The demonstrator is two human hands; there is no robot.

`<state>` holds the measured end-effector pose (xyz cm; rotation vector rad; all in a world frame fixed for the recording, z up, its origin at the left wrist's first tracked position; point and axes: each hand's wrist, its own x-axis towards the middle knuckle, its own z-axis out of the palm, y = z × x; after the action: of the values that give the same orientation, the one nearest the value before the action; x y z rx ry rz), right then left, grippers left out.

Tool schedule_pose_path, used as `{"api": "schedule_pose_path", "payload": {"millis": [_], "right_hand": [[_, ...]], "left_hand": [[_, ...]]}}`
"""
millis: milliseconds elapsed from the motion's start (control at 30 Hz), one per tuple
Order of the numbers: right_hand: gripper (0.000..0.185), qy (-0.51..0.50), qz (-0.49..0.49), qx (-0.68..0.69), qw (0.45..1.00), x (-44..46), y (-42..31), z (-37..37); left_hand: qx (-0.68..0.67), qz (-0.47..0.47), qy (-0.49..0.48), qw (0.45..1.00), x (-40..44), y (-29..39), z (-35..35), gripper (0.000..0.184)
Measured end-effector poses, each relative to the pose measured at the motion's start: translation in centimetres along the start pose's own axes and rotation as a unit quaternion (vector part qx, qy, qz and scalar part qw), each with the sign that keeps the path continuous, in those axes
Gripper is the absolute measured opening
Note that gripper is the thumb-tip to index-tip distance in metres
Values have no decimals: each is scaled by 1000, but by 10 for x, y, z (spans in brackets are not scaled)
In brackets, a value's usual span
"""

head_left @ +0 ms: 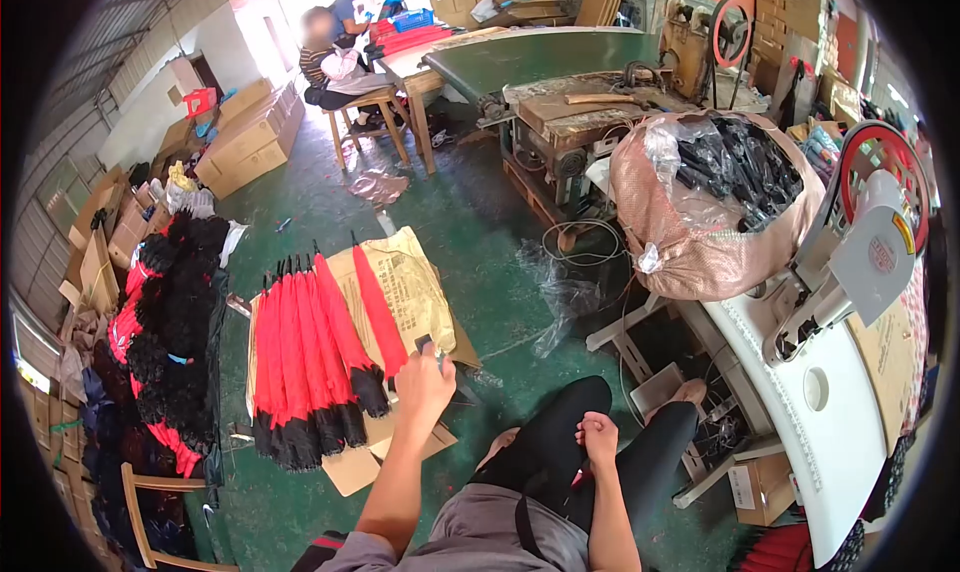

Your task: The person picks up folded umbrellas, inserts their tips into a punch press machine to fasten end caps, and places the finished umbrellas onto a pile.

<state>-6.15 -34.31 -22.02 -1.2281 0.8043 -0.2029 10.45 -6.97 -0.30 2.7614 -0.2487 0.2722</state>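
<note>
Umbrella (376,297) partly behind left hand (424,390)

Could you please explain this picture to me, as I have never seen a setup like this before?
There is no robot here: a person works with bare hands, and the single picture comes from a camera on their head, looking forward and down. Its wide lens bends the edges.

Ahead, towards the left, a row of red and black folded umbrellas lies on cardboard, with one red umbrella set slightly apart. The left hand, beside that one's near end, holds a small dark object, too unclear to name. The right hand is curled above the lap.

To the right stands a machine on a white table.
</note>
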Motion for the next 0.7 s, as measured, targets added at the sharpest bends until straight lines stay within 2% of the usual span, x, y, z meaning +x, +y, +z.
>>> {"api": "schedule_pose_path", "payload": {"millis": [133, 233, 267, 367, 533, 600, 667, 700], "right_hand": [[22, 0, 9, -6, 1000, -7, 2, 0], [20, 1, 11, -4, 1000, -5, -2, 2], [20, 2, 5, 1, 1000, -1, -3, 4], [20, 5, 12, 1, 1000, -6, -1, 3], [21, 11, 19, 1, 1000, -12, -2, -2], [21, 12, 20, 5, 1000, -12, -1, -5], [21, 11, 22, 9, 1000, -14, 2, -4], [21, 9, 23, 11, 1000, -14, 4, -4]], "left_hand": [[62, -22, -47, 997, -8, 10, -28, 37], [-86, 70, 7, 994, -12, 17, -41, 36], [-85, 77, 11, 993, -11, 25, -49, 36], [-234, 136, -19, 963, -22, 56, -68, 32], [-291, 147, -99, 940, -12, 59, -47, 30], [-390, 111, -63, 912, 14, 33, -16, 28], [-551, 32, -70, 831, 64, 0, 8, 22], [-609, -46, -47, 791, 84, -14, 16, 19]]}}
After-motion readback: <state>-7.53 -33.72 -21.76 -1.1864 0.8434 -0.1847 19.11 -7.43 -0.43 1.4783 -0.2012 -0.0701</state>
